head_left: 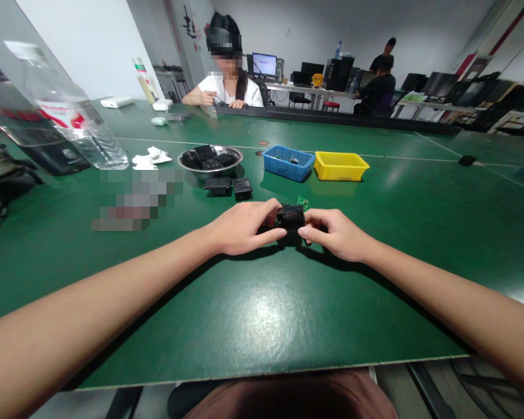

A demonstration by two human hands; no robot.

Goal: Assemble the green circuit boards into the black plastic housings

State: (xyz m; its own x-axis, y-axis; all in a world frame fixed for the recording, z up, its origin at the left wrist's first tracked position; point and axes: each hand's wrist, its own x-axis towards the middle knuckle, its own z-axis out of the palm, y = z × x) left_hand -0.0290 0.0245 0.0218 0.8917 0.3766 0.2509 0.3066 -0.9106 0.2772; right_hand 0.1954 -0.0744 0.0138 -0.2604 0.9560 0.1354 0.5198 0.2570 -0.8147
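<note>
Far left: water bottle (76, 116) stands at the side of the green table (262, 331), well away from the hands, probably so it can't get knocked. White tissue (151, 158) lies just right of it. Next, metal bowl (213, 171) with a pile of black parts (207, 155); likely there to keep loose pieces in one spot within reach. Two more black pieces (243, 188) sit on the table just in front of the bowl, perhaps set out for easy pickup.

Left hand (247, 227): grasping the left end of the black housing (290, 216), thumb on the near side, fingers curled over the far side. Housing is centred in front of the person, in the best spot for two-handed work, I'd say. Blue bin (287, 167) sits beyond it, small bits inside. Green circuit board (303, 202) shows just behind the housing; can't tell if it's held or lying.

Right hand (335, 234): fingertips pinching the housing's right end, presumably steadying it against the left. Yellow bin (340, 170) sits beside the blue one.
</note>
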